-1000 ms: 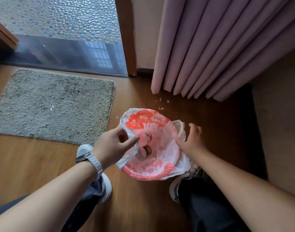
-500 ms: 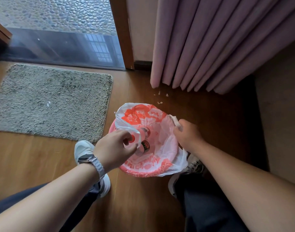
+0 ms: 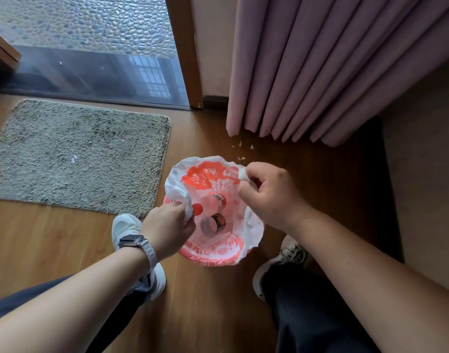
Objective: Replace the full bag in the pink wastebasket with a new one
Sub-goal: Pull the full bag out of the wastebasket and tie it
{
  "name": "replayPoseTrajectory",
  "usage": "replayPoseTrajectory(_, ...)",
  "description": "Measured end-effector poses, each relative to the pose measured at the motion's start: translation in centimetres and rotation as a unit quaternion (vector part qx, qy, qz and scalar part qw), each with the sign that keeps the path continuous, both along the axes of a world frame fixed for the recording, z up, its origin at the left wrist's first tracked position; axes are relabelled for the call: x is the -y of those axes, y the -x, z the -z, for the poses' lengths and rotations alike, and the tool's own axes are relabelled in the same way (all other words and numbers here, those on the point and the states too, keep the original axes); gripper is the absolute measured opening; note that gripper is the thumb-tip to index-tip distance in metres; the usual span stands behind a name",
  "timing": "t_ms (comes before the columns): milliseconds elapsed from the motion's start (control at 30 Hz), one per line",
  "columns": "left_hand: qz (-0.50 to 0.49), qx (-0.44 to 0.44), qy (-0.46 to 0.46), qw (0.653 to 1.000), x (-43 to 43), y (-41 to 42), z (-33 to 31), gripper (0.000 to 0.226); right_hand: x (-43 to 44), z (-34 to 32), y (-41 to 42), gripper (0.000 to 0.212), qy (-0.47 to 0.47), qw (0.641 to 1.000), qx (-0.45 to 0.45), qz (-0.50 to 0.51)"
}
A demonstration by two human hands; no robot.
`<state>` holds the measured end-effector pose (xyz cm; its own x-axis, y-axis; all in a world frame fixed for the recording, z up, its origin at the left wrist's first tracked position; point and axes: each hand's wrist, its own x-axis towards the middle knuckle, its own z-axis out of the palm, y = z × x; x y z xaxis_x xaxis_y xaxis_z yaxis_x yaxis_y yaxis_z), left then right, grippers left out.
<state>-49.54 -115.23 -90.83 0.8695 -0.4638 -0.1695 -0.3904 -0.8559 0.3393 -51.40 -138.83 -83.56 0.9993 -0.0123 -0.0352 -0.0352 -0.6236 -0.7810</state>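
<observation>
Two hands hold the rim of the full bag, which sits in the pink wastebasket on the wooden floor between the person's shoes.
Nearest, the left hand, a watch on its wrist, has its grip curled round the bag's near-left edge, while the right hand has its grip pinching a bunched bit of white plastic at the far-right edge. The bag is white with red print, and its mouth is open over the basket's rim. Inside lie two clear bottles, one with a red cap and one with a dark label. Just beyond the basket, small pale scraps lie on the floor. A grey rug lies to the left, a mauve curtain hangs behind, and a glass door stands farthest.
</observation>
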Motion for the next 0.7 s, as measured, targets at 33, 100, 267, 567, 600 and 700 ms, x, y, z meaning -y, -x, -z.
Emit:
replayPoseTrajectory(33,-0.034,-0.027,0.037,0.998,0.2,-0.2,-0.4,0.029,-0.3,-0.7,0.0,0.026,0.011,1.0,0.012,-0.015)
replayPoseTrajectory(100,-0.089,-0.056,0.093,0.99,0.3,-0.3,-1.2,0.036,-0.9,-1.9,0.1,0.024,0.032,0.998,0.018,-0.044)
replayPoseTrajectory(267,-0.082,-0.09,0.103,0.987,-0.3,0.4,-4.0,0.038,-1.7,-3.8,1.2,0.024,0.044,0.995,-0.004,-0.088)
replayPoseTrajectory(567,0.009,-0.173,0.008,0.985,-3.6,3.9,-6.8,0.039,-2.6,-6.2,6.7,0.027,0.129,0.976,-0.154,-0.083)
replayPoseTrajectory(600,0.017,-0.183,-0.015,0.983,-3.8,4.5,-6.9,0.039,-2.4,-6.1,7.6,0.025,0.15,0.97,-0.176,-0.076)
replayPoseTrajectory(700,0.033,-0.199,-0.073,0.977,-4.3,6.3,-6.9,0.032,-1.9,-5.6,10.1,0.015,0.191,0.949,-0.242,-0.059)
